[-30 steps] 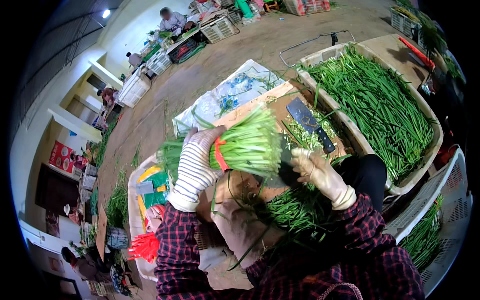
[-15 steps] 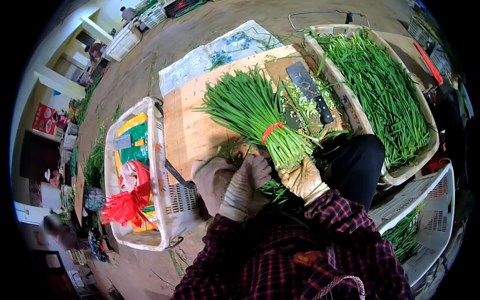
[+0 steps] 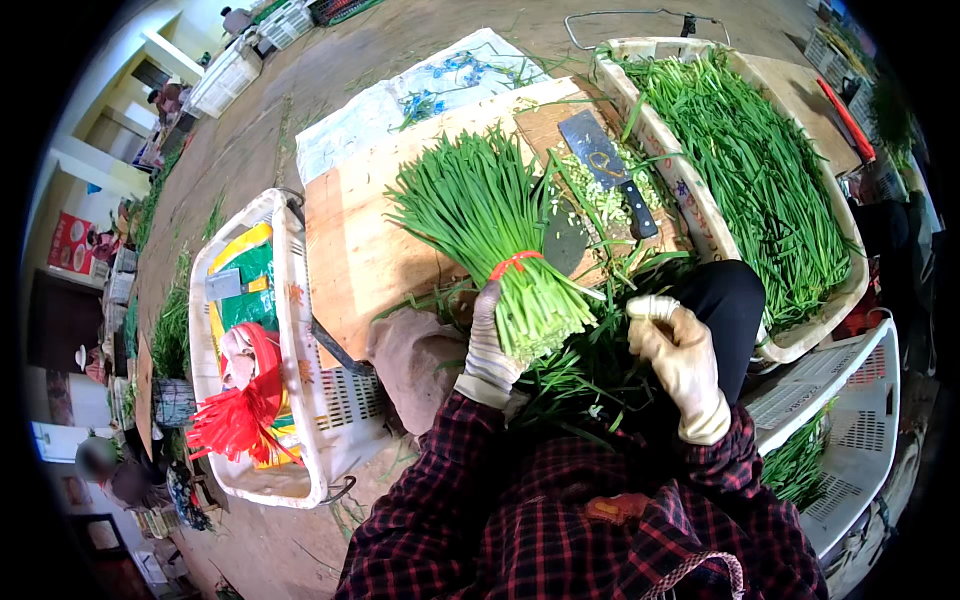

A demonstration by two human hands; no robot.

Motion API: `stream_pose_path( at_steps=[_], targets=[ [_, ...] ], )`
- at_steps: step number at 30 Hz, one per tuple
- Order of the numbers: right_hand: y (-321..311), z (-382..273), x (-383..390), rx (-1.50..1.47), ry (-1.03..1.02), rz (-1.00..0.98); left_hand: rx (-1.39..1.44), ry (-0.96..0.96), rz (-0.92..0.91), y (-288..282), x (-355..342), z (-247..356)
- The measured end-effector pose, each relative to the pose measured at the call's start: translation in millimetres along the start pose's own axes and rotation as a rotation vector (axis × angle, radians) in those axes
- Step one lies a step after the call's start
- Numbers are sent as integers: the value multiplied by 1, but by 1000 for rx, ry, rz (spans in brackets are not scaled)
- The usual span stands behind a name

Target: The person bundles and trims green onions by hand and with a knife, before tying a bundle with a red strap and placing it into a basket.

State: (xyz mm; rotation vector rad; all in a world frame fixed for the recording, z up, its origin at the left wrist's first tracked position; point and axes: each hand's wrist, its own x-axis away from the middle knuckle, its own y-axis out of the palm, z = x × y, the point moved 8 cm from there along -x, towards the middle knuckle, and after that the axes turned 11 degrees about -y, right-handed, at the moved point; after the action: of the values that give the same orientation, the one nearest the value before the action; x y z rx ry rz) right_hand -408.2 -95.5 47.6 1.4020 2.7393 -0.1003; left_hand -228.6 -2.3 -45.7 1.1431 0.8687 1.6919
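Observation:
A thick bunch of garlic chives (image 3: pixel 470 210) lies with its green leaves over the wooden board and its pale cut ends toward me. A red tie (image 3: pixel 515 263) circles it near the stems. My left hand (image 3: pixel 490 345), in a striped glove, grips the stem end from the left, its fingers partly behind the stalks. My right hand (image 3: pixel 678 360), in a stained pale glove, is apart from the bunch above my right knee. Its fingers are curled in, and whatever they hold, if anything, is hidden. Loose chives (image 3: pixel 590 385) lie across my lap below.
A cleaver (image 3: pixel 608 165) rests among chopped bits on the wooden board (image 3: pixel 370 235). To the right stands a crate of loose chives (image 3: pixel 755 190), with a white crate (image 3: pixel 850 440) nearer me. At left, a crate (image 3: pixel 320 400) holds red ties (image 3: pixel 240 420). White sheeting (image 3: pixel 365 120) lies beyond.
My right hand has let go of the bunch's stem end and moved right. My left hand has come up to grip the stems. The bunch has shifted slightly left.

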Motion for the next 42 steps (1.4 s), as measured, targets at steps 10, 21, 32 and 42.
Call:
stream_pose_path(
  at_steps=[10, 21, 32, 42],
  targets=[
    [71, -18, -47, 763, -296, -505, 194, -60, -79, 2, 19, -9],
    [69, -70, 25, 259, -432, -767, 238, 61, -50, 13, 24, 11],
    [52, -18, -24, 407, -293, -244, -720, 65, 416, -32, 35, -19],
    [120, 6, -49, 1053, -542, -496, -1420, 108, 738, -73, 22, -52]
  ],
)
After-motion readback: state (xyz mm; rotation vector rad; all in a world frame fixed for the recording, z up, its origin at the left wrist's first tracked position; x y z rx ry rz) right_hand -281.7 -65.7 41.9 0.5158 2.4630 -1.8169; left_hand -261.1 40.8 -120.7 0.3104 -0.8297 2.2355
